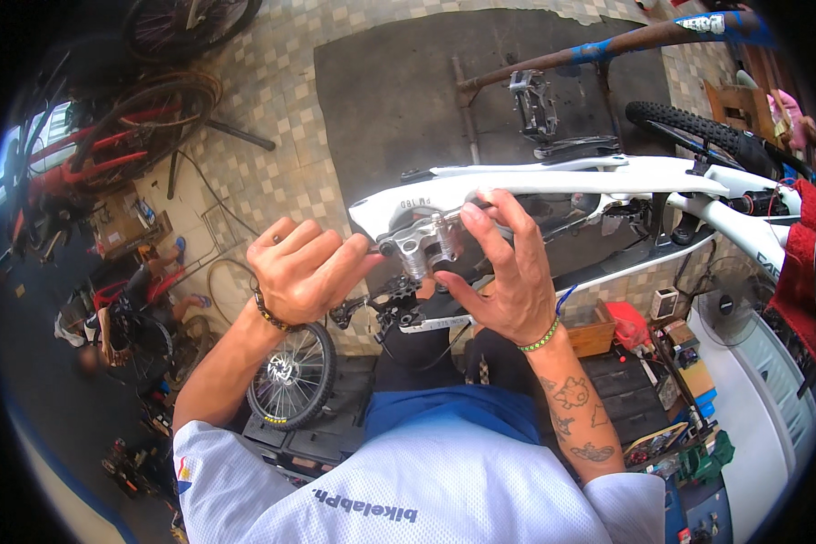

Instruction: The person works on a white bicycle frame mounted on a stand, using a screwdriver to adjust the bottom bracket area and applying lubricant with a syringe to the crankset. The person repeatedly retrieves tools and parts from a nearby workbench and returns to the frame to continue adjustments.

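A silver brake caliper sits at the rear end of a white bicycle frame, between my two hands. My left hand is closed in a fist at the caliper's left side, thumb reaching toward its bolt. A small dark tip shows at the knuckles, but what the fist holds is mostly hidden. From the right, my right hand grips the caliper, with fingers on its far side and thumb on its near side. Just below lies a black rear derailleur, partly covered by the frame's lower arm.
A wheel with a disc rotor rests at lower left. Beyond the frame are a pedal and a rusty metal stand over a dark mat. Red bicycles and a seated person are at left; a fan is at right.
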{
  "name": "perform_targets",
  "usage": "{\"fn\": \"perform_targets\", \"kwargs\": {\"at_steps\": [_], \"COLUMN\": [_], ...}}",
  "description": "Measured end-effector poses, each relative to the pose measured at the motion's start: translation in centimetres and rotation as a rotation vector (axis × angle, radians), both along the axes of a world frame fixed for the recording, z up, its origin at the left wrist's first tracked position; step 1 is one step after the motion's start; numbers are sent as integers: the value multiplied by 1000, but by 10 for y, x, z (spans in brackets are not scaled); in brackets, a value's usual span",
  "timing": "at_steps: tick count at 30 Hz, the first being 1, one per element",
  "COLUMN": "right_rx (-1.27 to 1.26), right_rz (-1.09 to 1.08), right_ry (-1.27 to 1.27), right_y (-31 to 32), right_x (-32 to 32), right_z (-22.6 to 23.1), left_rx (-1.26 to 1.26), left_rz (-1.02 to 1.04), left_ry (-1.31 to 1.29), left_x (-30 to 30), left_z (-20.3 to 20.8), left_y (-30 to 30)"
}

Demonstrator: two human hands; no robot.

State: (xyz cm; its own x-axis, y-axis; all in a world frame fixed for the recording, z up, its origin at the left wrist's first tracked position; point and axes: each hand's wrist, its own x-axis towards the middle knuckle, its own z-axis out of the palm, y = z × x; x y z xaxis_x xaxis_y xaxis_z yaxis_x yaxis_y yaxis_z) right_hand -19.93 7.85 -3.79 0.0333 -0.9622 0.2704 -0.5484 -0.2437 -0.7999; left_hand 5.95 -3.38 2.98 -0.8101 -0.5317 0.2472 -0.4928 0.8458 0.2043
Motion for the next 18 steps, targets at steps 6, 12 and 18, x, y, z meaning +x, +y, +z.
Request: {"fn": "perform_targets", "kwargs": {"at_steps": [6,12,18], "right_rx": [0,-18,-22], "right_rz": [33,-1,-1], "right_ry": [37,-25,-16], "right_y": [-1,-1,-1], "right_x": [-3,1,0], "right_z": [1,0,0], "left_rx": [-12,-43,-42], "left_rz": [-39,-64,-40], "left_ry": [15,0,-16], "left_x": [3,2,2], "left_z": [-2,0,0], "left_y": [-4,-8,-5]}}
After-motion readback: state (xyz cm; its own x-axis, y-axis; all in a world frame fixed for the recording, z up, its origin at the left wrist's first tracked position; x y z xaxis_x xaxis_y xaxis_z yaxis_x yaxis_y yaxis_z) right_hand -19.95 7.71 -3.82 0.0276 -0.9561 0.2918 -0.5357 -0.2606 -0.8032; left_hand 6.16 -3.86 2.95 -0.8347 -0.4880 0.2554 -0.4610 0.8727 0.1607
